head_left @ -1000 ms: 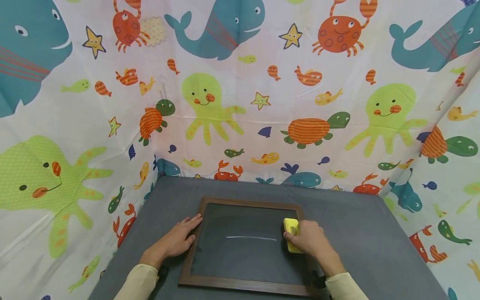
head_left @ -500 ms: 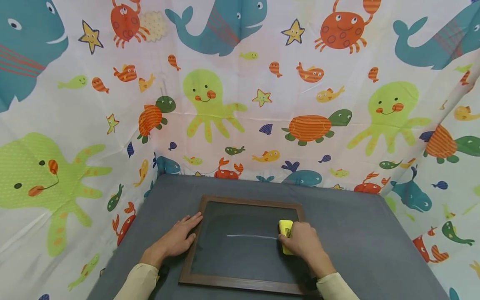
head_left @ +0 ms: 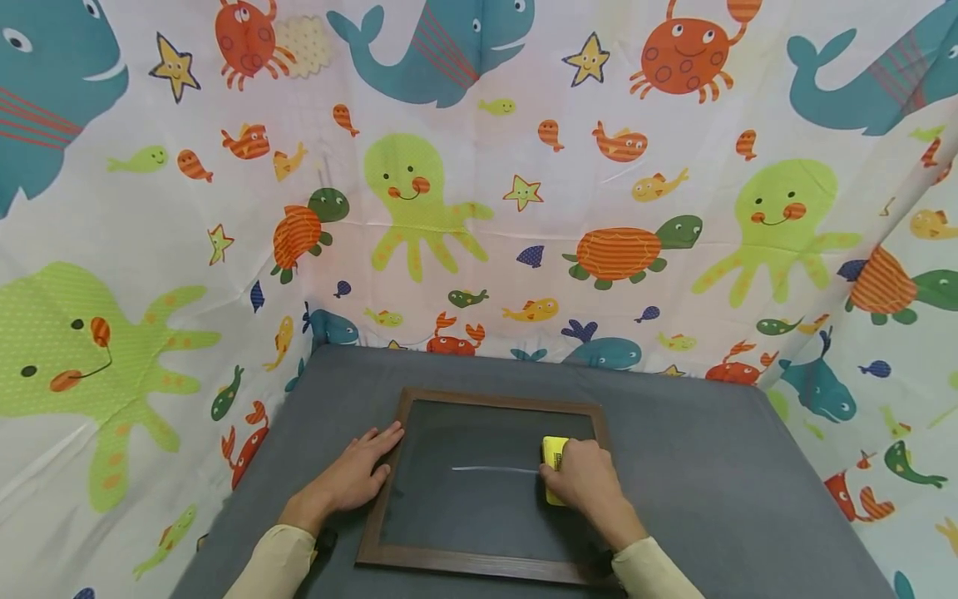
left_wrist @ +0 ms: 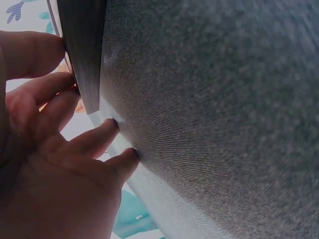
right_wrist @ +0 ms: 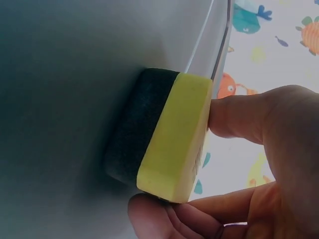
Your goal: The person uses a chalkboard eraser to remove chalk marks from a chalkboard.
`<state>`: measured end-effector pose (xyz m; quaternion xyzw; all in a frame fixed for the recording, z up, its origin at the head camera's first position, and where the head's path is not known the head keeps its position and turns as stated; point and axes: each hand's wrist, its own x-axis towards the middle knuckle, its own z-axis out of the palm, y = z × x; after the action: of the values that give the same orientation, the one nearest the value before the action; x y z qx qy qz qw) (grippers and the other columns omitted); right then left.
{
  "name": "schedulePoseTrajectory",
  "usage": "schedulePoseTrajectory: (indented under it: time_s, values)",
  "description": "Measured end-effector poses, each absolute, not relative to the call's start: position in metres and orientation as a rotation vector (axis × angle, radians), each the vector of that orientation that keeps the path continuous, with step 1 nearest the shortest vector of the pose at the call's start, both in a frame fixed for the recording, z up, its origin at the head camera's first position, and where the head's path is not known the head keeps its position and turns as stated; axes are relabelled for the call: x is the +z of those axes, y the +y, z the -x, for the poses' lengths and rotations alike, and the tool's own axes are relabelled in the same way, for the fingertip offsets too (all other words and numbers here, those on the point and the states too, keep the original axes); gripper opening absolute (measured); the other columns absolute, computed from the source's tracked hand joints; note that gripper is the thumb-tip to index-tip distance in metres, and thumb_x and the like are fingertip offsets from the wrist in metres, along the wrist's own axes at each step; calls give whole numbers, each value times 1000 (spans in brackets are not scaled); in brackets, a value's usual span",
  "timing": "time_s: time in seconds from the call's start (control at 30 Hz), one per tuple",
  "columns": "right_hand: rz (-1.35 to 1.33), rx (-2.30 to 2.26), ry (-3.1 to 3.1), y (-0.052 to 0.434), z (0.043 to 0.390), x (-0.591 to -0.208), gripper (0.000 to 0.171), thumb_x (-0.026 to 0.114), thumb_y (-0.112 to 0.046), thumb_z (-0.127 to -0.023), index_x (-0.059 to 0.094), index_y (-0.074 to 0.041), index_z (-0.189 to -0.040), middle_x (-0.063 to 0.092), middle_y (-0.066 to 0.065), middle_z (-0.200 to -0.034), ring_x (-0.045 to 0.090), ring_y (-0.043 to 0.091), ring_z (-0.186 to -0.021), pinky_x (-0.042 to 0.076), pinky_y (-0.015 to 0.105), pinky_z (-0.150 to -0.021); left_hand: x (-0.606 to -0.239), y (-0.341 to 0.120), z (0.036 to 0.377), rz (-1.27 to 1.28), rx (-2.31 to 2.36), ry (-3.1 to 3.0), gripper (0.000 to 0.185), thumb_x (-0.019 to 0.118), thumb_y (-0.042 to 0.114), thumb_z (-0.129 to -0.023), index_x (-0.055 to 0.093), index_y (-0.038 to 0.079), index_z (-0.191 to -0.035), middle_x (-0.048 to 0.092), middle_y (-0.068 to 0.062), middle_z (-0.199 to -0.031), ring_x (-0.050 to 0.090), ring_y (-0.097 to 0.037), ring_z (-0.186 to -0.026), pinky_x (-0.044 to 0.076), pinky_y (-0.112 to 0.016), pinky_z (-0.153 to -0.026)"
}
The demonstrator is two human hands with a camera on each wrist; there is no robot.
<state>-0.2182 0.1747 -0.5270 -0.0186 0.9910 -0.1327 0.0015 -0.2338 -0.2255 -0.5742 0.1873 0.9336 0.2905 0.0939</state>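
Note:
A chalkboard (head_left: 464,516) with a brown wooden frame lies on the table in the head view. One thin white line (head_left: 486,469) runs across its dark surface. My right hand (head_left: 591,482) grips a yellow board eraser (head_left: 554,453) at the line's right end. In the right wrist view, the dark felt side (right_wrist: 139,119) of the eraser (right_wrist: 172,134) faces the board, thumb and fingers on its yellow body. With fingers extended, my left hand (head_left: 348,474) touches the frame's left edge. The left wrist view shows fingertips against the frame (left_wrist: 82,50) and others on the tablecloth.
A grey cloth (head_left: 696,466) covers the table around the board. Behind and at both sides hangs a white curtain (head_left: 524,125) printed with sea animals.
My right hand has slid the eraser left across the board, onto the right end of the white line. The visible line is shorter at that end. My left hand stays in place.

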Motion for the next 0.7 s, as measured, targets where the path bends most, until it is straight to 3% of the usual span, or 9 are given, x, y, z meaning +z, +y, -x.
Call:
schedulePoseTrajectory:
  time_s: [0.7]
  values:
    - [143, -491, 3065, 88, 227, -523, 40, 82, -40, -92, 66, -4, -87, 57, 6, -73, 56, 20, -58, 53, 34, -50, -573, -225, 234, -551, 862, 2778, 64, 59, 7, -110, 38, 8, -171, 29, -11, -181, 22, -52, -166, 16, -76, -131]
